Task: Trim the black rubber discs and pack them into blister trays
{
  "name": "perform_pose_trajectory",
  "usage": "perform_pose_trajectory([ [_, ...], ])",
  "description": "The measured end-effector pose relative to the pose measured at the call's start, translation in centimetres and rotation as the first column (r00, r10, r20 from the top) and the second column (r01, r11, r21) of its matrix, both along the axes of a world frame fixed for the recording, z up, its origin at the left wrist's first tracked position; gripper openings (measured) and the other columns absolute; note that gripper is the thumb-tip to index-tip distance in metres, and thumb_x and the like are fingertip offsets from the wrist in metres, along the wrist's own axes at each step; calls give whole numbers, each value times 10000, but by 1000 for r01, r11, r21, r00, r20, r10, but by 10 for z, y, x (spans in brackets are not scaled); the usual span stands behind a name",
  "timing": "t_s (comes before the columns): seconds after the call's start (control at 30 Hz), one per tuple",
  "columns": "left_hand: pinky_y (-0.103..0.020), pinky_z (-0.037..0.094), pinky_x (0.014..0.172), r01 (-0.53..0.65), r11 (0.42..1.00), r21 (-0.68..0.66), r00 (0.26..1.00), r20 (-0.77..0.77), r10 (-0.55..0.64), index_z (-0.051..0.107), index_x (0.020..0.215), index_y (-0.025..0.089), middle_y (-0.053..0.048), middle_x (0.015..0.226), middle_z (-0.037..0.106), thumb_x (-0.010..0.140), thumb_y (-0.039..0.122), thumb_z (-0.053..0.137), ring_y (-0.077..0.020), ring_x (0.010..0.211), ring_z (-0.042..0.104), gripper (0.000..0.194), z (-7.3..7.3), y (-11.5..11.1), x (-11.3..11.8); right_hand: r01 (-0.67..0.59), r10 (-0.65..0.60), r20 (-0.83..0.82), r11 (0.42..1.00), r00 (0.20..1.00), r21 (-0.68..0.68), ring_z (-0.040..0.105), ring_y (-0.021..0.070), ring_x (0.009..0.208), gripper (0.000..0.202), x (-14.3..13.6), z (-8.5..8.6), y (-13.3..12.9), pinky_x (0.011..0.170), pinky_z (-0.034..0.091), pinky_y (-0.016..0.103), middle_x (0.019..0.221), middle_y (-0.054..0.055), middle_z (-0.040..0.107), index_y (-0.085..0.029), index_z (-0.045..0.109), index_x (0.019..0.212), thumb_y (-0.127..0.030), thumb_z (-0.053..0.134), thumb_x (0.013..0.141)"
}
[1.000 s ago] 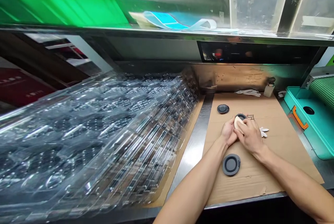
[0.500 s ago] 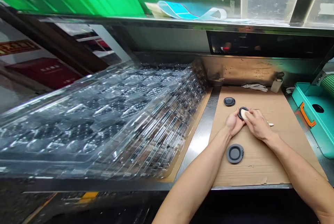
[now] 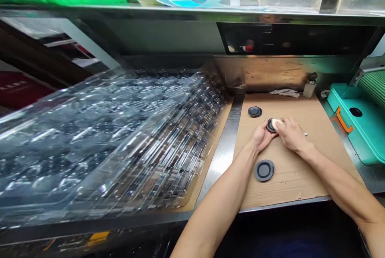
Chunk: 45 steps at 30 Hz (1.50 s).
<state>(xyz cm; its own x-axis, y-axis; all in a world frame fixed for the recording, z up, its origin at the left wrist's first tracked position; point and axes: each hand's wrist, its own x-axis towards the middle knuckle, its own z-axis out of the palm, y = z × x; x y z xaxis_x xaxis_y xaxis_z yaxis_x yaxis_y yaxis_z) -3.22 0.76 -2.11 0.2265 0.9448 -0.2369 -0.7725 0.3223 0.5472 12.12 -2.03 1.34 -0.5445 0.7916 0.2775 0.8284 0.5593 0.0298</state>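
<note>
My left hand point(image 3: 261, 137) is closed on a small dark round case point(image 3: 270, 126), holding it above the cardboard. Between the fingers of my right hand point(image 3: 291, 134) is a cream-coloured round pad point(image 3: 276, 123), which covers part of the case's face. Beyond my left hand lies a similar dark round case point(image 3: 254, 111). A larger-looking grey round case point(image 3: 264, 170) with a ringed recess rests nearer to me, between my forearms. A small white item point(image 3: 306, 134) pokes out beside my right hand; the rest of it is hidden.
Stacked clear plastic trays point(image 3: 120, 129) fill the left side. A cardboard sheet point(image 3: 315, 177) covers the metal bench. White gloves point(image 3: 284, 92) and a small bottle point(image 3: 309, 86) are at the back. A teal bin point(image 3: 368, 137) with an orange handle stands right, below an overhead shelf point(image 3: 180, 14).
The view has shifted, so the scene sits farther left and slightly higher. My right hand has shifted slightly with the pad on the case; my left hand keeps hold of the case.
</note>
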Motion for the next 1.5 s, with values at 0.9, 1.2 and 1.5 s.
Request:
perform_pose_trajectory([
  [0.9, -288, 509, 676, 134, 990, 55, 991, -4, -133, 666, 1199, 130, -208, 1159, 717, 1067, 409, 387, -246, 928, 711, 416, 10, -6, -15, 236, -292, -521, 956, 802, -173, 611, 289, 1088, 493, 41, -25, 40, 971, 490, 386, 1171, 146, 609, -153, 630, 1344, -375, 630, 904],
  [1.2, -278, 517, 644, 89, 995, 50, 996, 11, -89, 677, 1161, 115, -223, 1153, 718, 1057, 492, 399, -235, 868, 708, 481, 5, 0, -20, 244, -265, -207, 962, 942, -122, 596, 264, 896, 211, 44, 5, 20, 750, 416, 334, 943, 85, 672, -238, 689, 921, -425, 596, 952],
  [1.5, -319, 556, 755, 84, 986, 142, 996, -28, -81, 693, 1157, 134, -178, 1171, 728, 1078, 415, 385, -255, 1012, 715, 424, -1, -1, -11, -13, -18, -417, 997, 909, -70, 614, 209, 887, 186, 29, -2, 21, 773, 421, 290, 965, 64, 678, -219, 648, 1000, -333, 502, 1008],
])
